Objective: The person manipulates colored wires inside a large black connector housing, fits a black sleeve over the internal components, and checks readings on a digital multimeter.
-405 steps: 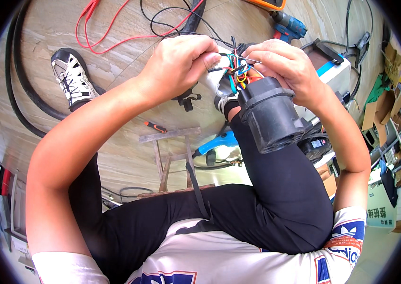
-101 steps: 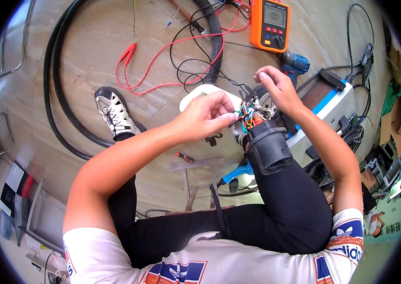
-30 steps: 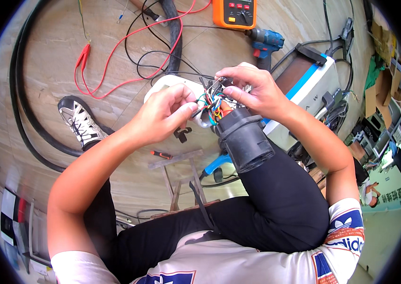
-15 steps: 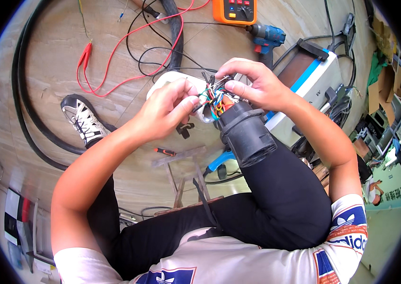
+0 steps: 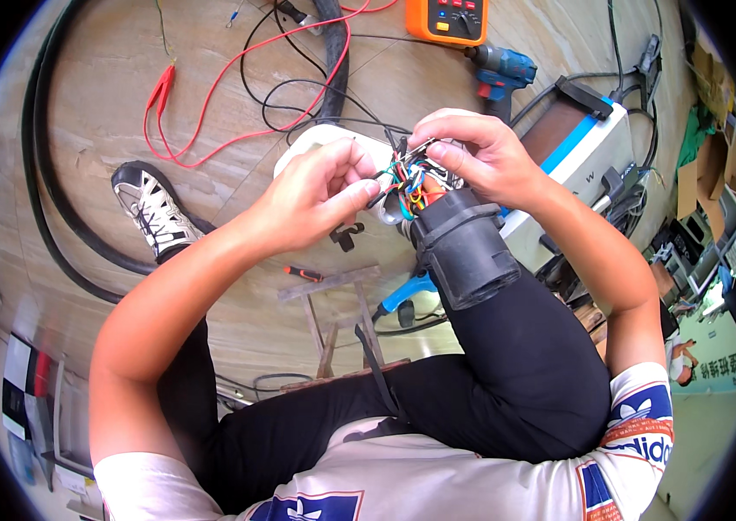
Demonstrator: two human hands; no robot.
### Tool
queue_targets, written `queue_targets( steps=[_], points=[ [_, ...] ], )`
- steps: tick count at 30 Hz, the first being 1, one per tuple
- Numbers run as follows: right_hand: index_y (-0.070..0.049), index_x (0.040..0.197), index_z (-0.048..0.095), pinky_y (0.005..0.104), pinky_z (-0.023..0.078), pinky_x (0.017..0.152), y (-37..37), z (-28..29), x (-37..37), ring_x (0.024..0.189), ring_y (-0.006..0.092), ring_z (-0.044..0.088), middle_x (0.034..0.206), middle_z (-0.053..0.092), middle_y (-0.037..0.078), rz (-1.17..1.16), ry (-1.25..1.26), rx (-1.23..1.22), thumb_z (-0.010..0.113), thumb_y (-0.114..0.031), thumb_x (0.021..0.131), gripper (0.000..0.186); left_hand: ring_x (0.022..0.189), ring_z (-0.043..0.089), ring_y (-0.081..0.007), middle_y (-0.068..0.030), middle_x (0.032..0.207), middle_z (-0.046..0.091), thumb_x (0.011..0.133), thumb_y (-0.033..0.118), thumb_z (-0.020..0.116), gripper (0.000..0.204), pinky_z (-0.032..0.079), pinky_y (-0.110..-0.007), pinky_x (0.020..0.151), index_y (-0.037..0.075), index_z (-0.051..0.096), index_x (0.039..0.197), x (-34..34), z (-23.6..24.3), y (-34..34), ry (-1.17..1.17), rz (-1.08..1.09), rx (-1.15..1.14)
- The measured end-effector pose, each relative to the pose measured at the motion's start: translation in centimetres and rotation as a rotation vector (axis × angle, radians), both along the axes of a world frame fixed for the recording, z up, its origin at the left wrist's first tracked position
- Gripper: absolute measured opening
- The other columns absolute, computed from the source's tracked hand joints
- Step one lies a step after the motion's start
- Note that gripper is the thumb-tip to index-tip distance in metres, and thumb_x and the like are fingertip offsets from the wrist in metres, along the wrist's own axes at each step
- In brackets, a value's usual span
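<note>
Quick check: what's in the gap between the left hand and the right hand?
In the head view, a bundle of coloured wires at the end of the black cylindrical housing lies between the left hand and the right hand.

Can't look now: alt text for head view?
Left hand and right hand handle coloured wires at one end of a black cylindrical housing, above the right leg. Beyond, an orange meter and blue drill lie on the floor.

Connector housing (image 5: pixel 469 250) is matt black plastic, wires (image 5: pixel 414 189) plastic-coated. Wooden frame (image 5: pixel 329 284) looks rough, floor tiles (image 5: pixel 233 169) smooth with slight gloss. Trousers (image 5: pixel 524 365) matt cloth, meter (image 5: pixel 447 21) plastic, box (image 5: pixel 687 187) plain cardboard.
</note>
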State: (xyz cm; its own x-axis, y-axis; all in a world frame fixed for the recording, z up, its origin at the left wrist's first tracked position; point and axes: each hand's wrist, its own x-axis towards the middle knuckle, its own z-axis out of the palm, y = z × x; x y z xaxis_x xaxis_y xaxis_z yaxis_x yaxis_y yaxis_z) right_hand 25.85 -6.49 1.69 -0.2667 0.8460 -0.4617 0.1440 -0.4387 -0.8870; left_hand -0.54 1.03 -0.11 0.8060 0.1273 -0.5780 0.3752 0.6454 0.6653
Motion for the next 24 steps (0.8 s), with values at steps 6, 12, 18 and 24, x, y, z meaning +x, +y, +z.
queue_targets(
  steps=[6, 12, 18, 24],
  points=[
    [-0.002, 0.106, 0.073, 0.0395, 0.05, 0.099, 0.0, 0.2, 0.4, 0.106, 0.0269, 0.068, 0.108, 0.071, 0.011, 0.102, -0.131, 0.272, 0.071, 0.0, 0.088, 0.018, 0.072, 0.06, -0.0066, -0.0003, 0.086, 0.061, 0.101, 0.012, 0.061, 0.014, 0.049, -0.024, 0.065, 0.002, 0.052, 0.104, 0.1, 0.0, 0.2, -0.005, -0.022, 0.036],
    [-0.008, 0.106, 0.073, 0.0514, 0.045, 0.107, 0.2, 1.0, 0.6, 0.11, 0.0294, 0.066, 0.112, 0.07, 0.007, 0.334, -0.425, 0.557, 0.076, -0.006, 0.082, 0.024, 0.072, 0.06, -0.007, -0.0011, 0.086, 0.061, 0.101, 0.01, 0.061, 0.014, 0.049, -0.024, 0.065, 0.002, 0.05, 0.103, 0.0, 0.2, -0.1, 0.006, 0.017, 0.027],
    [-0.013, 0.102, 0.073, 0.054, 0.044, 0.107, 0.7, 2.0, 0.4, 0.11, 0.0297, 0.066, 0.11, 0.07, 0.007, 0.384, -0.538, 0.726, 0.076, -0.01, 0.071, 0.032, 0.074, 0.06, -0.0078, -0.0022, 0.089, 0.062, 0.101, 0.013, 0.062, 0.016, 0.05, -0.025, 0.068, 0.001, 0.053, 0.106, -0.2, -0.2, 0.0, -0.002, 0.068, -0.138],
    [-0.015, 0.095, 0.072, 0.0527, 0.044, 0.107, 1.4, 2.8, 0.2, 0.104, 0.0271, 0.068, 0.104, 0.072, 0.004, 0.419, -0.632, 0.894, 0.077, -0.016, 0.073, 0.023, 0.076, 0.061, -0.0091, -0.003, 0.093, 0.062, 0.102, 0.014, 0.061, 0.016, 0.051, -0.026, 0.069, 0.001, 0.054, 0.108, -0.4, -0.2, 0.0, -0.031, 0.092, -0.173]
  ],
)
